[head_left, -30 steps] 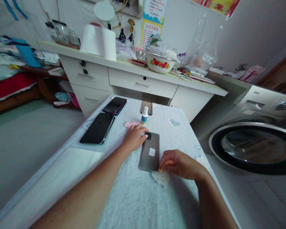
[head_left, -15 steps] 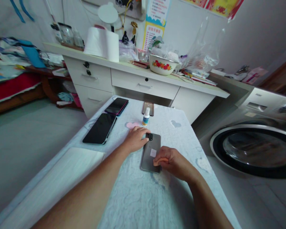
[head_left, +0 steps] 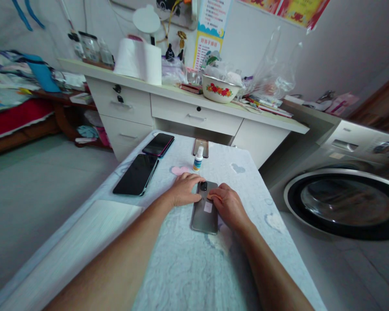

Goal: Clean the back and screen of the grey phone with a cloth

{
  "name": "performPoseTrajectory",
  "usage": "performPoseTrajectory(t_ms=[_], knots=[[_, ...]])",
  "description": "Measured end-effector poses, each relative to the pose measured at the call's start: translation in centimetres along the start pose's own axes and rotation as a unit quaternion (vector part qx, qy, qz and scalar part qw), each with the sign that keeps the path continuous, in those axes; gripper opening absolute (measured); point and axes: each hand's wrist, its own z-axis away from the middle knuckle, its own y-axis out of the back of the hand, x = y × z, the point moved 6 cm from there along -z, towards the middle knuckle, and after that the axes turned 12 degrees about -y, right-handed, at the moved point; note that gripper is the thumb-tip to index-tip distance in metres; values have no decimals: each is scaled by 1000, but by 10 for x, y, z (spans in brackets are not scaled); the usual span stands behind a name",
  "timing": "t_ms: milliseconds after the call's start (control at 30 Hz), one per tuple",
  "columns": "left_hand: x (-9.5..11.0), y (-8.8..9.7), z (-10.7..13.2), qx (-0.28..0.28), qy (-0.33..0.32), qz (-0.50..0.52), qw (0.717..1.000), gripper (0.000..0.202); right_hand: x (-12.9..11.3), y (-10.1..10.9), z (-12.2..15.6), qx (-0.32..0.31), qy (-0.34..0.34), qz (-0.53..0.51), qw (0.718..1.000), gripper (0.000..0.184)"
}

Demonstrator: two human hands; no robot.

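A grey smartphone (head_left: 205,219) lies back side up on the table, camera block at the far end and a pale square sticker on its back. My left hand (head_left: 185,190) grips its upper left edge, index finger at the top corner and thumb at the side. Pinched in my right hand (head_left: 228,205) is a small orange cloth (head_left: 214,196), pressed on the phone's back near the camera block; most of it is hidden by the fingers. Just beyond the phone stands a small white spray bottle (head_left: 198,159) with a blue and yellow label.
Two dark smartphones, one nearer (head_left: 136,175) and one farther (head_left: 158,144), lie screen up at the left. A phone case (head_left: 205,147) sits behind the bottle. White drawers (head_left: 194,113) border the table's far end; a washing machine (head_left: 346,185) stands right.
My right hand has slid the orange cloth up the phone's back, from its lower right part to near the camera block. My left hand keeps its place on the phone.
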Motion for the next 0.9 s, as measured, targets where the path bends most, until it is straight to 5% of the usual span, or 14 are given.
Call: performPoseTrajectory(t_ms=[467, 700, 900], knots=[[-1, -4, 1, -29, -14, 0, 999, 63, -7, -12, -5, 7, 4, 11, 1000, 20], [2, -5, 1, -33, -13, -9, 999, 64, 1, -2, -6, 9, -19, 31, 999, 22], [2, -4, 1, -32, -10, -9, 999, 63, -3, 3, 2, -34, 28, 0, 999, 23]])
